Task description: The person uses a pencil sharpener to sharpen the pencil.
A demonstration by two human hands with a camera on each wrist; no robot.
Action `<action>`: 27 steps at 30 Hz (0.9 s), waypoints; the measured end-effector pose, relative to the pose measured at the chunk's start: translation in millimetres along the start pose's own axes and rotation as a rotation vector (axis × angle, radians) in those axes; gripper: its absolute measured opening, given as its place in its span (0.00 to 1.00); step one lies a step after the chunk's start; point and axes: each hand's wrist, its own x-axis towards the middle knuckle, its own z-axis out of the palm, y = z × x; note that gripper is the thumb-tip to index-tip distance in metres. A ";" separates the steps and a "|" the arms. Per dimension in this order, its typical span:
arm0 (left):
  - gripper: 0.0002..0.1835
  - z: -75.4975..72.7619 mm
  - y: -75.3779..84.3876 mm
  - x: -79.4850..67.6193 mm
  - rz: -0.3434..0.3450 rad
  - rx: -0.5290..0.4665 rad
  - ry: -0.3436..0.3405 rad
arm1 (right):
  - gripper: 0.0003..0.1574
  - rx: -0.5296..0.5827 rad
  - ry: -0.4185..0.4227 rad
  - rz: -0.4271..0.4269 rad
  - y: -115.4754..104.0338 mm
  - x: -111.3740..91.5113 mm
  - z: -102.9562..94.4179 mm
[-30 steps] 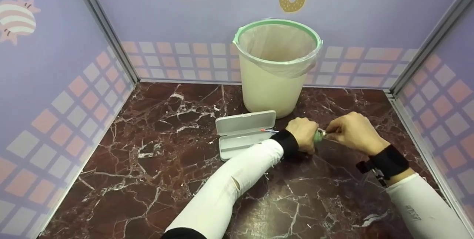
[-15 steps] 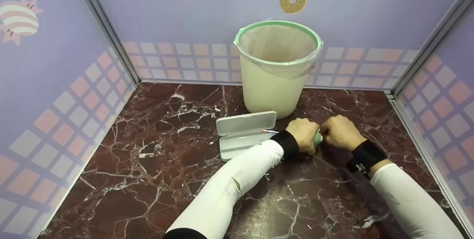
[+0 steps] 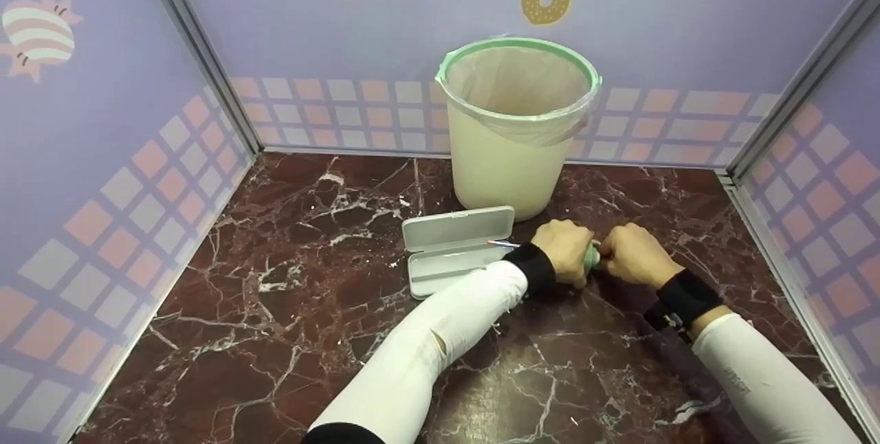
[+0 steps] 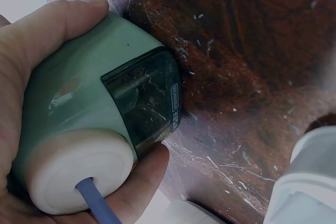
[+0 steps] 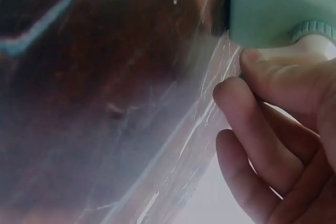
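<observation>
My left hand (image 3: 565,251) grips a green pencil sharpener (image 4: 89,77), its thumb over the top and fingers beneath. In the left wrist view, a bluish-purple pencil (image 4: 98,203) sticks out of the round white front, and a dark see-through shavings drawer (image 4: 147,98) faces sideways. The pencil's reddish end (image 3: 491,242) shows left of the hand in the head view. To the sharpener's right, my right hand (image 3: 636,255) pinches the crank handle between thumb and forefinger. Those fingers mostly cover the handle; part of its pale crank arm (image 5: 286,53) shows in the right wrist view.
An open, pale pencil case (image 3: 440,262) lies left of the sharpener, partly behind the left forearm. Behind them stands a cream bin (image 3: 505,162) with a green rim and clear liner. Patterned panels (image 3: 316,25) wall in the dark marbled tabletop (image 3: 275,348).
My right hand first went left and closer to the sharpener, then slightly down and right, bringing the crank round. My left hand and the sharpener have stayed nearly still.
</observation>
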 end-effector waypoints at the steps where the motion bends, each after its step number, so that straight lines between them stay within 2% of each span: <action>1: 0.28 0.6 0.3 0.1 -0.003 0.001 0.002 | 0.21 0.001 -0.002 -0.002 -0.4 -1.5 1.3; 8: 0.26 3.2 1.6 0.3 -0.021 0.013 0.022 | 0.21 0.001 -0.009 -0.014 -7.2 -14.8 7.3; 15: 0.24 2.3 1.7 2.8 -0.020 0.016 0.008 | 0.21 0.013 -0.024 -0.096 -14.3 -29.5 9.1; 21: 0.23 0.2 0.7 6.5 -0.032 0.013 0.008 | 0.23 0.019 0.002 -0.156 -19.6 -34.1 0.4; 27: 0.25 2.8 1.1 7.4 -0.030 0.000 -0.030 | 0.22 0.014 -0.041 -0.151 -25.0 -37.1 -12.8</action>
